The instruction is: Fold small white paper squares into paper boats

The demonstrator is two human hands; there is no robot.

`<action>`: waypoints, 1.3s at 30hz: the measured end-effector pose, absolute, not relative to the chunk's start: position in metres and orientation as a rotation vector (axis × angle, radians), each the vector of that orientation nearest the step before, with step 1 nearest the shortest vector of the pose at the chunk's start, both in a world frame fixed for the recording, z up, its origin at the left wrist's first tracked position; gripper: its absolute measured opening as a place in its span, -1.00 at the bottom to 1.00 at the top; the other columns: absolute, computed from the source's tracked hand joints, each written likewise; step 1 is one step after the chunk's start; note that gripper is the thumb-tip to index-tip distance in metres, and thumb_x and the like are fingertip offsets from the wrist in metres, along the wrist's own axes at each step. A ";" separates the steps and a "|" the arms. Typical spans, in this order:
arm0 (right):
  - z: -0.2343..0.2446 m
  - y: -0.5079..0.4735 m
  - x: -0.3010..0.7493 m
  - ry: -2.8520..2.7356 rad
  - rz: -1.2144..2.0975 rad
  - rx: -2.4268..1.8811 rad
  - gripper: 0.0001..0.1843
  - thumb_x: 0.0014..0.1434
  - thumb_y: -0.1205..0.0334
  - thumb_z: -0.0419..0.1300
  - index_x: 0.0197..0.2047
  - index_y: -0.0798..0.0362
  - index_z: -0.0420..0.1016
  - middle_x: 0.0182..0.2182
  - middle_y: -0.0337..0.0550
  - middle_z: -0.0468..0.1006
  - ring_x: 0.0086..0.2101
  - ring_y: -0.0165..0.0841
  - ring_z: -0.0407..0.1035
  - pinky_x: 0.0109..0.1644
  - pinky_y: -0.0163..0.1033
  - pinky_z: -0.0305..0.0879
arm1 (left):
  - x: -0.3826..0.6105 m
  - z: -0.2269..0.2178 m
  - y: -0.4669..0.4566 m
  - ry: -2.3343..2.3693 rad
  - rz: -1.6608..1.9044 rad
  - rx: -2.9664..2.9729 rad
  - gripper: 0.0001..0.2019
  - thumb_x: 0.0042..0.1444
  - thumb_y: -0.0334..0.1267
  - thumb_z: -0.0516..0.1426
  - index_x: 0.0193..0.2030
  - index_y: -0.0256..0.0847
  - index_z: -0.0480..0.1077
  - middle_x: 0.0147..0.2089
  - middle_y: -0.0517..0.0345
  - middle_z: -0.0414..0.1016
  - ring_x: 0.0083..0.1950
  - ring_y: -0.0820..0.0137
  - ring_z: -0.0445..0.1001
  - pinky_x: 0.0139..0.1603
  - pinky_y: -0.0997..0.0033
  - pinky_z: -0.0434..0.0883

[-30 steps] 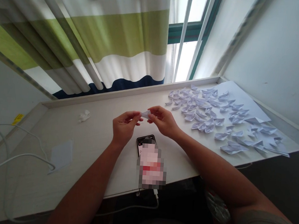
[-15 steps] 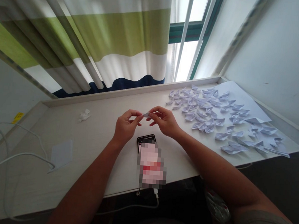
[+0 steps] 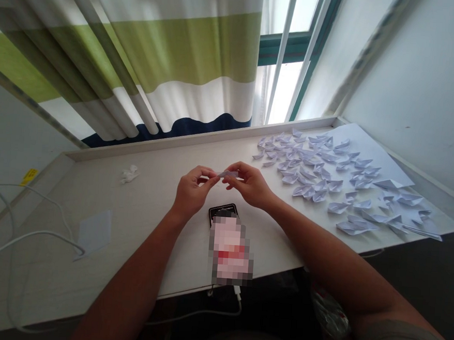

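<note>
My left hand (image 3: pixel 192 189) and my right hand (image 3: pixel 250 183) are raised just above the white desk (image 3: pixel 149 221). Both pinch a small folded piece of white paper (image 3: pixel 226 174) between thumb and fingertips, one at each end. A phone (image 3: pixel 228 240) lies flat on the desk right below my hands, its screen blurred out. Several small folded white paper boats (image 3: pixel 312 171) are spread over the right part of the desk.
A flat white sheet (image 3: pixel 363 143) lies at the far right under the boats. A small paper square (image 3: pixel 94 230) and a white cable (image 3: pixel 24 236) are at the left. A crumpled scrap (image 3: pixel 128 174) sits near the back. Striped curtain (image 3: pixel 141 55) and window behind.
My hands have shifted slightly right and my fingers have worked the small paper flatter; it now lies more level between the fingertips.
</note>
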State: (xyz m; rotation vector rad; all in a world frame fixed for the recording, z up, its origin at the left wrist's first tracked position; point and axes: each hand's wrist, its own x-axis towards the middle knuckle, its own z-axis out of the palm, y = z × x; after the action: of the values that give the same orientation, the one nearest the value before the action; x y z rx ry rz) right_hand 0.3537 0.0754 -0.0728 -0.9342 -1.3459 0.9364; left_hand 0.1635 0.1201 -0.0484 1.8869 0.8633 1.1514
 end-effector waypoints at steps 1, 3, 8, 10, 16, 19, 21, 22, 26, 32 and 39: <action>-0.073 0.075 0.354 -1.369 0.927 -0.948 -0.68 0.25 -0.01 0.44 -0.14 0.04 0.54 -0.24 -0.16 0.64 -0.23 -0.31 0.57 -0.18 -0.15 0.64 | 0.164 -0.049 0.120 0.848 1.150 1.889 -0.76 0.15 -0.02 0.40 -0.27 -0.16 0.65 -0.18 0.04 0.68 -0.16 0.26 0.63 -0.09 0.24 0.61; -0.072 0.073 0.355 -1.425 0.885 -0.976 -0.75 0.29 0.04 0.41 -0.12 0.03 0.59 -0.22 -0.15 0.64 -0.23 -0.32 0.55 -0.17 -0.16 0.62 | 0.164 -0.049 0.121 0.804 1.148 1.884 -0.76 0.14 -0.01 0.40 -0.28 -0.15 0.64 -0.19 0.05 0.68 -0.17 0.26 0.63 -0.09 0.25 0.60; -0.071 0.073 0.359 -1.544 0.764 -0.957 -0.80 0.32 0.10 0.39 -0.03 -0.07 0.71 -0.07 -0.12 0.60 -0.15 -0.33 0.54 -0.15 -0.20 0.57 | 0.164 -0.049 0.121 0.710 1.146 1.871 -0.76 0.12 -0.02 0.41 -0.26 -0.14 0.64 -0.18 0.06 0.68 -0.15 0.26 0.63 -0.09 0.23 0.61; -0.071 0.073 0.361 -1.549 0.737 -0.928 -0.82 0.32 0.10 0.39 -0.03 -0.11 0.74 -0.08 -0.14 0.59 -0.15 -0.33 0.53 -0.15 -0.20 0.55 | 0.164 -0.049 0.120 0.697 1.148 1.876 -0.79 0.14 -0.05 0.40 -0.24 -0.13 0.65 -0.17 0.06 0.69 -0.12 0.25 0.63 -0.06 0.22 0.61; -0.072 0.073 0.361 -1.557 0.710 -0.907 -0.83 0.35 0.10 0.36 -0.03 -0.16 0.75 -0.10 -0.16 0.59 -0.19 -0.36 0.51 -0.20 -0.21 0.53 | 0.166 -0.051 0.118 0.766 1.246 1.754 -0.74 0.08 -0.15 0.45 -0.15 -0.17 0.59 -0.20 0.10 0.67 -0.20 0.33 0.63 -0.13 0.30 0.62; -0.070 0.072 0.362 -1.581 0.710 -0.900 -0.84 0.36 0.14 0.35 -0.03 -0.13 0.74 -0.10 -0.15 0.59 -0.18 -0.35 0.52 -0.17 -0.20 0.55 | 0.166 -0.051 0.118 0.747 1.236 1.723 -0.63 0.02 -0.15 0.49 -0.07 -0.18 0.56 -0.20 0.12 0.67 -0.20 0.34 0.65 -0.14 0.32 0.62; -0.069 0.072 0.362 -1.584 0.711 -0.906 -0.85 0.36 0.13 0.34 -0.04 -0.10 0.73 -0.10 -0.14 0.58 -0.18 -0.35 0.52 -0.15 -0.17 0.56 | 0.166 -0.051 0.118 0.739 1.214 1.713 -0.60 0.02 -0.15 0.49 -0.03 -0.17 0.57 -0.21 0.12 0.67 -0.19 0.34 0.66 -0.12 0.31 0.62; -0.069 0.071 0.362 -1.578 0.711 -0.911 -0.85 0.37 0.12 0.34 -0.05 -0.10 0.72 -0.11 -0.14 0.58 -0.19 -0.35 0.52 -0.15 -0.17 0.57 | 0.166 -0.051 0.118 0.740 1.206 1.707 -0.59 0.03 -0.15 0.49 -0.01 -0.17 0.58 -0.20 0.12 0.68 -0.18 0.34 0.66 -0.11 0.30 0.63; -0.067 0.070 0.360 -1.546 0.712 -0.938 -0.79 0.37 0.02 0.33 -0.10 -0.05 0.70 -0.16 -0.14 0.59 -0.22 -0.33 0.52 -0.19 -0.16 0.57 | 0.166 -0.053 0.119 0.765 1.146 1.689 -0.64 0.07 -0.12 0.47 -0.01 -0.17 0.66 -0.18 0.07 0.72 -0.23 0.33 0.64 -0.14 0.26 0.64; -0.068 0.069 0.355 -1.385 0.799 -0.971 -0.65 0.23 -0.07 0.45 -0.12 0.04 0.62 -0.32 -0.20 0.63 -0.35 -0.36 0.52 -0.28 -0.22 0.55 | 0.167 -0.052 0.118 0.779 1.142 1.733 -0.80 0.10 -0.12 0.45 -0.21 -0.18 0.72 -0.26 0.06 0.73 -0.32 0.34 0.61 -0.26 0.30 0.62; -0.066 0.071 0.355 -1.295 0.882 -0.959 -0.59 0.13 -0.10 0.51 -0.18 0.07 0.68 -0.40 -0.19 0.65 -0.39 -0.36 0.52 -0.35 -0.24 0.56 | 0.170 -0.051 0.112 0.782 1.206 1.708 -0.86 0.09 -0.20 0.45 -0.26 -0.20 0.70 -0.29 0.09 0.72 -0.36 0.38 0.61 -0.31 0.37 0.59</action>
State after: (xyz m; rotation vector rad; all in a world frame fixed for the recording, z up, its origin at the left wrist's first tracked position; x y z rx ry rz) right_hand 0.3545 0.0707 -0.0660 -0.9592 -1.2949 0.8817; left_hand 0.1702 0.1117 -0.0508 1.7082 0.7823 1.2062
